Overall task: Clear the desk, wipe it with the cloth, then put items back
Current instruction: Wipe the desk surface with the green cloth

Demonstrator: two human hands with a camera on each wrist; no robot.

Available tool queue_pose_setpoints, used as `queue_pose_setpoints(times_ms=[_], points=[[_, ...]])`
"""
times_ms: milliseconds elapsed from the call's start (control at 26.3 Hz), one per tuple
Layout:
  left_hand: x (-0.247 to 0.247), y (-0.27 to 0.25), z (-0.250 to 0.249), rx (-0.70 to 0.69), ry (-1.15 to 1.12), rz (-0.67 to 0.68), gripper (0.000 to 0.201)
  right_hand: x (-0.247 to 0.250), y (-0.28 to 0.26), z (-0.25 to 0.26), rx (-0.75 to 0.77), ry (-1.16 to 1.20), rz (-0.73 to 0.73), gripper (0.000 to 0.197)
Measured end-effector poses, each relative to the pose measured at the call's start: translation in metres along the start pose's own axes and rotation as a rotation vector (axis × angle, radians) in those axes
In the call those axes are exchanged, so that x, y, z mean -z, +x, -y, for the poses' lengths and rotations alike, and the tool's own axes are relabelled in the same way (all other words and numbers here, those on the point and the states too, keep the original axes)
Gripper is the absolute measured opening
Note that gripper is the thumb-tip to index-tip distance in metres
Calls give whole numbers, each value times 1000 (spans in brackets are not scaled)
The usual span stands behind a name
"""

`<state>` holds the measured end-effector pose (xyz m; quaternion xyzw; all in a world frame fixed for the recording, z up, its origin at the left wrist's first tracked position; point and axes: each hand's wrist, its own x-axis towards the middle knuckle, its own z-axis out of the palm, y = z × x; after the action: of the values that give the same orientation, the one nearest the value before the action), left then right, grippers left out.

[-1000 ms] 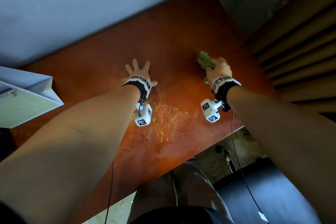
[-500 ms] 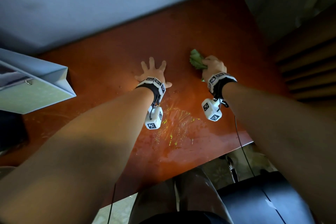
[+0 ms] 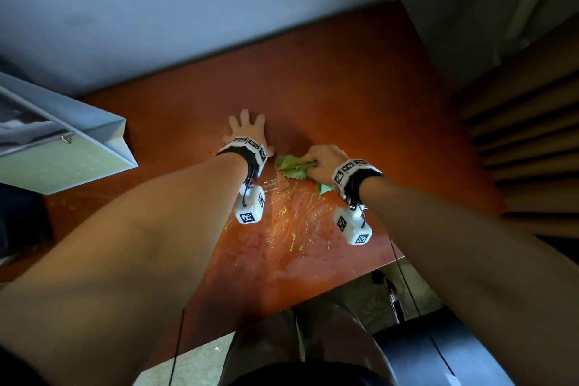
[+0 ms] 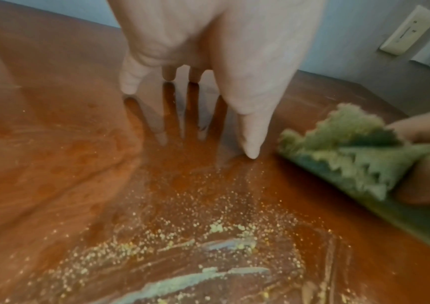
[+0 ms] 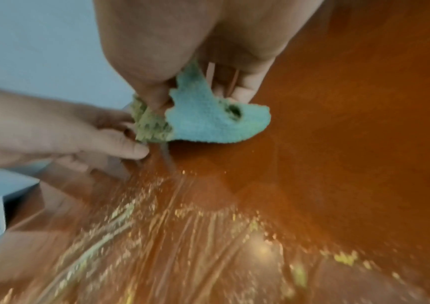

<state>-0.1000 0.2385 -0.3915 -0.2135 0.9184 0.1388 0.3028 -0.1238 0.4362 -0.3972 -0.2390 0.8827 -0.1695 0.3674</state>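
Observation:
My right hand [image 3: 322,160] grips a crumpled green cloth [image 3: 293,166] and presses it onto the reddish-brown desk [image 3: 360,94], just right of my left hand. In the right wrist view the cloth [image 5: 208,121] bulges out below my curled fingers and touches the wood. My left hand [image 3: 247,128] lies flat on the desk with its fingers spread, holding nothing. From the left wrist view the cloth [image 4: 359,148] sits close beside my left thumb [image 4: 250,131]. Yellow-green crumbs and wet streaks [image 3: 291,219] cover the wood nearer to me.
A pale blue and green paper bag [image 3: 62,153] lies on the desk's left end. A grey wall [image 3: 188,9] borders the far edge, slatted wood [image 3: 526,135] the right side. The desk's near edge [image 3: 313,298] runs above my legs and a dark seat [image 3: 438,354].
My right hand has dragged the cloth leftward and toward me, from the desk's right part to right beside my left hand. The left hand stays flat in place.

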Motion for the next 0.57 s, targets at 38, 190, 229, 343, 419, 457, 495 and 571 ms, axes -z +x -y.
queue_pose_setpoints(times_ms=[38, 190, 229, 343, 419, 457, 495, 571], points=[[-1, 0, 0, 43, -12, 18, 90, 3, 1, 0, -22, 47, -35, 36], [-1, 5, 4, 86, -15, 90, 109, 24, 5, -16, -188, 98, -371, 40], [0, 6, 6, 82, -9, 96, 111, 30, 8, -22, -252, 87, -456, 42], [2, 6, 8, 65, 7, 97, 111, 39, 17, -34, -448, 123, -468, 51], [2, 6, 11, 45, 19, 84, 111, 41, 27, -28, -467, 134, -434, 54], [1, 6, 14, 39, 25, 76, 110, 42, 35, -20, -436, 128, -423, 53], [0, 7, 16, 27, 32, 64, 110, 45, 43, -13, -400, 106, -408, 53], [-2, 8, 17, 17, 44, 51, 110, 49, 54, 2, -325, 57, -355, 52]])
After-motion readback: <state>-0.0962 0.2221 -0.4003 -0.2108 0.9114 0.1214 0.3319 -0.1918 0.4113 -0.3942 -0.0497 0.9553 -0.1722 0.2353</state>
